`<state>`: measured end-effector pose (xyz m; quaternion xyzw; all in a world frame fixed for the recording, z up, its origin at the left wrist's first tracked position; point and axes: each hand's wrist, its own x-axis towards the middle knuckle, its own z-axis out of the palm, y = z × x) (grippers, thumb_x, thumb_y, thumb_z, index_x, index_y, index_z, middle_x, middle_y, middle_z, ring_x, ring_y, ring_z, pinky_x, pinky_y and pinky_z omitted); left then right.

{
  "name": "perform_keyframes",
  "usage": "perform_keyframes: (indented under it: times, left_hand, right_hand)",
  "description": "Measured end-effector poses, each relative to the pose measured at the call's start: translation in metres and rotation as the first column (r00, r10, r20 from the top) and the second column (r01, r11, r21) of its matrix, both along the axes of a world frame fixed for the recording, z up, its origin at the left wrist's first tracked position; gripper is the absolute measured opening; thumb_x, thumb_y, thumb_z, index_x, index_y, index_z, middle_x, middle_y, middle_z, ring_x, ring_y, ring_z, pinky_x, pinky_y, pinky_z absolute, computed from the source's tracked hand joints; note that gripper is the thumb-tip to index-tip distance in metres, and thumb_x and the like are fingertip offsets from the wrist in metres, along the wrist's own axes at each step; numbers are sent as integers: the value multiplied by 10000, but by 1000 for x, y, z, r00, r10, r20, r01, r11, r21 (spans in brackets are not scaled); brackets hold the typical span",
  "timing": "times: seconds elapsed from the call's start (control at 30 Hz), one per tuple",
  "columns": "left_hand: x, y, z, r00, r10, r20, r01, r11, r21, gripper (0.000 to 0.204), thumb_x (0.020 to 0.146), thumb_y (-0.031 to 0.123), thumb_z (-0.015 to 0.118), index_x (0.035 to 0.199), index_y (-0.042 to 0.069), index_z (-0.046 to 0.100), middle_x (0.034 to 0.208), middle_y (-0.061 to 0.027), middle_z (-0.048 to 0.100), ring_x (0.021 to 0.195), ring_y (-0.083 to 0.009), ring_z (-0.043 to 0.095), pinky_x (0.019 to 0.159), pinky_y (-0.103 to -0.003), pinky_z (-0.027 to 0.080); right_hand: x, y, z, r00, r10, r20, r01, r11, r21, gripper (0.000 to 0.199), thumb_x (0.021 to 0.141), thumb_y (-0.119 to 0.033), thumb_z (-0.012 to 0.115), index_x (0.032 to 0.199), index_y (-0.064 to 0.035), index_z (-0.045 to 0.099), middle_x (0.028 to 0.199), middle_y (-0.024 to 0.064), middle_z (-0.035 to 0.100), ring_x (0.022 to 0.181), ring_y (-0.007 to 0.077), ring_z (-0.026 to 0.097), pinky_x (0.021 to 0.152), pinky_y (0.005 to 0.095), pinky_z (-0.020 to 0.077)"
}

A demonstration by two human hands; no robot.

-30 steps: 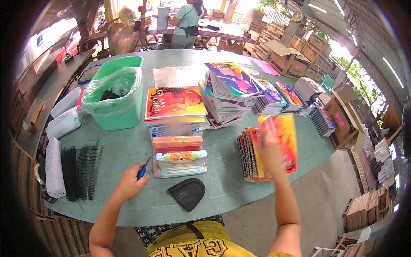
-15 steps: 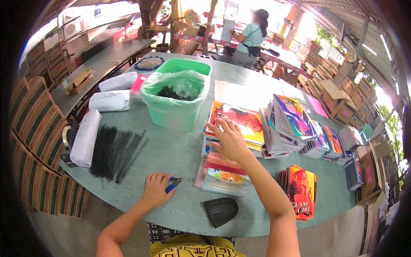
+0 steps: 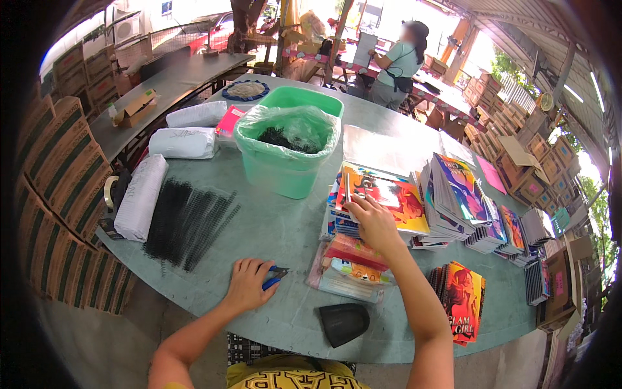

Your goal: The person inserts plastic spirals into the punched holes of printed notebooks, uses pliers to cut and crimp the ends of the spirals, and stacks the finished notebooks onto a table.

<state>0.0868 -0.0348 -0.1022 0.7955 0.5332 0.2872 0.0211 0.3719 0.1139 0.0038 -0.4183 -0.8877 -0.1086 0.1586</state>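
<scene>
My left hand (image 3: 249,285) rests on the table near its front edge, closed around blue-handled cutting pliers (image 3: 276,277) whose jaws point right. My right hand (image 3: 376,223) reaches to a stack of colourful notebooks, its fingers bent over the left edge of the top orange-and-red notebook (image 3: 405,204). That notebook sits slightly off the one beneath; the thumb is hidden. Just in front of the stack lie plastic-wrapped packs (image 3: 356,269). Left of the pliers is a spread of black spiral binding coils (image 3: 184,220). A few bound notebooks (image 3: 463,301) lie right of my right forearm.
A green bin (image 3: 285,172) lined with clear plastic holds black scraps. White wrapped rolls (image 3: 141,198) line the left side. A dark rounded block (image 3: 345,324) lies near the front edge. More notebook piles (image 3: 457,194) stand at right. A person (image 3: 398,68) stands beyond the table.
My right hand has moved from hovering spread over the stack to curling its fingers on the top notebook's edge. The left hand still holds the pliers. The view has shifted slightly left.
</scene>
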Motion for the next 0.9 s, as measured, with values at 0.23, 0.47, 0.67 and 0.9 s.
perform_keyframes:
  times: [0.23, 0.47, 0.67, 0.9]
  left_hand:
    - [25, 19, 33, 976, -36, 215, 13, 994, 105, 484, 781, 287, 671, 1165, 33, 520, 1155, -157, 519, 1089, -324, 472, 954, -451, 351]
    - [75, 84, 139, -366, 171, 915, 714, 683, 158, 518, 806, 127, 686, 1249, -2, 452, 1189, -101, 571, 1085, -207, 546, 953, -331, 420]
    - [82, 94, 154, 512, -54, 857, 597, 740, -310, 534, 768, 103, 722, 1228, 7, 469, 1173, -108, 568, 1070, -176, 537, 931, -332, 430]
    - [67, 94, 30, 515, 69, 854, 532, 756, -382, 649, 789, 219, 717, 1318, 41, 386, 1416, -148, 301, 1250, -223, 368, 1011, -388, 345]
  right_hand:
    - [5, -21, 73, 854, 67, -516, -22, 995, 93, 413, 804, -84, 592, 1210, -84, 513, 953, 203, 608, 771, 329, 640, 629, 406, 500]
    - [12, -95, 100, -126, -9, -992, -440, 897, 48, 386, 793, -99, 702, 1126, 25, 553, 942, 44, 628, 817, 126, 597, 748, 257, 472]
    - [98, -122, 8, 346, -355, -868, -129, 899, -419, 321, 722, 58, 690, 1024, -3, 598, 899, 59, 660, 824, 139, 612, 808, 293, 483]
    - [113, -143, -99, 544, -417, -728, -44, 852, -521, 262, 795, -48, 675, 1024, -17, 552, 994, 61, 594, 943, 154, 561, 828, 283, 446]
